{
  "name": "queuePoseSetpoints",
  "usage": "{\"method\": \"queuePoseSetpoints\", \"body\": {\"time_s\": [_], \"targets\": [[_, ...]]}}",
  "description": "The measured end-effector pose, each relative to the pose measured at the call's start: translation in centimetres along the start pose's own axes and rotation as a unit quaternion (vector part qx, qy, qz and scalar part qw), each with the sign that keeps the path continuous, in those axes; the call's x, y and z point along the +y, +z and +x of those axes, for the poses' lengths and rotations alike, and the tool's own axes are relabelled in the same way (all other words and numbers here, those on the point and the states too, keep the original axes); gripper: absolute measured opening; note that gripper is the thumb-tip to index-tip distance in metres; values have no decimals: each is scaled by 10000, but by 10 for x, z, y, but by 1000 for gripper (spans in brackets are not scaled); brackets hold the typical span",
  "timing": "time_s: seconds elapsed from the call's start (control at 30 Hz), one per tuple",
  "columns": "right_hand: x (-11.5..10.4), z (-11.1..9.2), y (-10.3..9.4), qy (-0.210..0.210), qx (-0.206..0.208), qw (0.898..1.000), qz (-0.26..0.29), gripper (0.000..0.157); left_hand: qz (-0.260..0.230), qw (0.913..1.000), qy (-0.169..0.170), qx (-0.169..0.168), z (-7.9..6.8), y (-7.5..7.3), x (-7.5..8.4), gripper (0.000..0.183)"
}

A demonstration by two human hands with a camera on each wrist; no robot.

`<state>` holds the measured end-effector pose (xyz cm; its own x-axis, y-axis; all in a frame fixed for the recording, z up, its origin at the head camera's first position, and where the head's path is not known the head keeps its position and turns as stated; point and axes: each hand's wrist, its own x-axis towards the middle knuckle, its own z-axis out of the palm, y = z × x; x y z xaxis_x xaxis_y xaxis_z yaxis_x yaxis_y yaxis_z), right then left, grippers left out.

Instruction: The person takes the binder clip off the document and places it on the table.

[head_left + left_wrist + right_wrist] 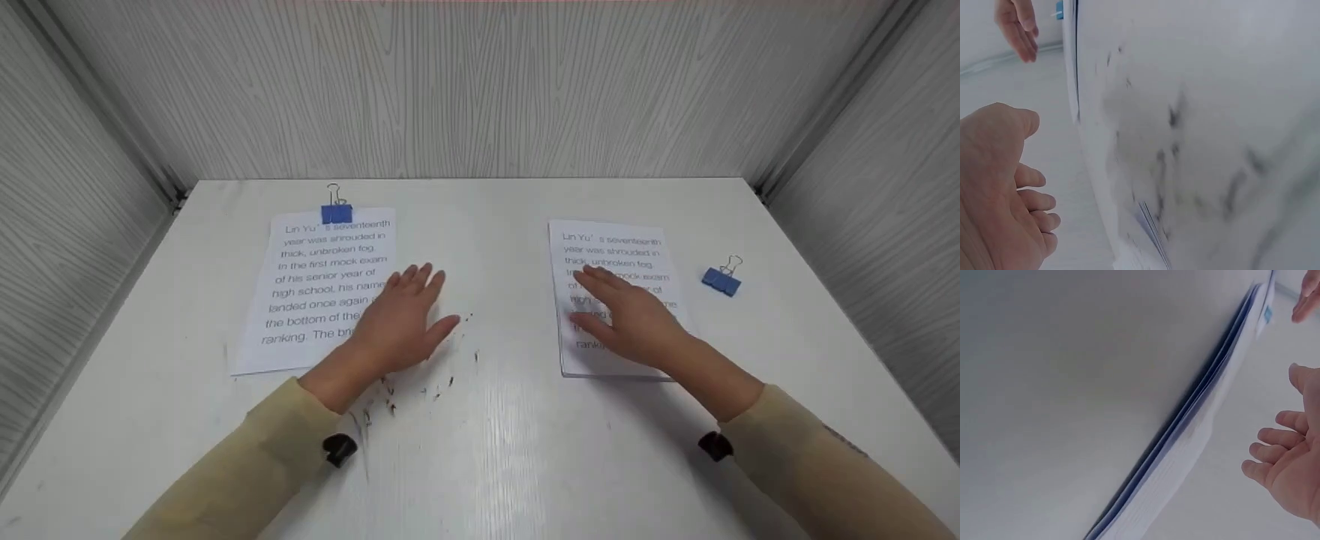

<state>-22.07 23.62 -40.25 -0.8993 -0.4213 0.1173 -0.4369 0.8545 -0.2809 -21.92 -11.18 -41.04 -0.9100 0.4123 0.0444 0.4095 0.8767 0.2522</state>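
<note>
My left hand (401, 319) hovers with relaxed fingers over the lower right corner of a printed paper stack (322, 277) on the left. A blue binder clip (337, 214) bites the top edge of that stack, its wire handles up. Over the right-hand printed stack (622, 240) hangs my right hand (630, 319), fingers extended and holding nothing; it covers part of the text. A second blue binder clip (722, 280) lies loose on the table to the right of this stack. In the right wrist view, the sheets' edges (1185, 410) show as thin layers.
Both stacks lie on a white table (495, 450). Dark marks (390, 407) spot its surface near my left wrist. Pale wood-grain panels (472, 90) stand at the back and both sides. Each sleeve carries a small black device (340, 449) near the wrist.
</note>
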Motion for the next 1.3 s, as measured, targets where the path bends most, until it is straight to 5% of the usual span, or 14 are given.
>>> {"method": "queuePoseSetpoints", "body": {"time_s": [0.3,0.6,0.97,1.3], "targets": [[-69,49,21,-622,-1,9981,-3,70,209,9984,-452,286,-43,-25,-66,79],[-129,81,50,-948,-607,9916,-640,80,331,9963,-764,222,-71,-26,-113,86],[-189,108,86,-1103,-1450,9780,-1017,83,304,9946,-981,-129,-92,-29,-149,89],[-207,120,103,-1076,-1925,9711,-915,76,252,9910,-1166,-599,-90,-21,-164,89]]}}
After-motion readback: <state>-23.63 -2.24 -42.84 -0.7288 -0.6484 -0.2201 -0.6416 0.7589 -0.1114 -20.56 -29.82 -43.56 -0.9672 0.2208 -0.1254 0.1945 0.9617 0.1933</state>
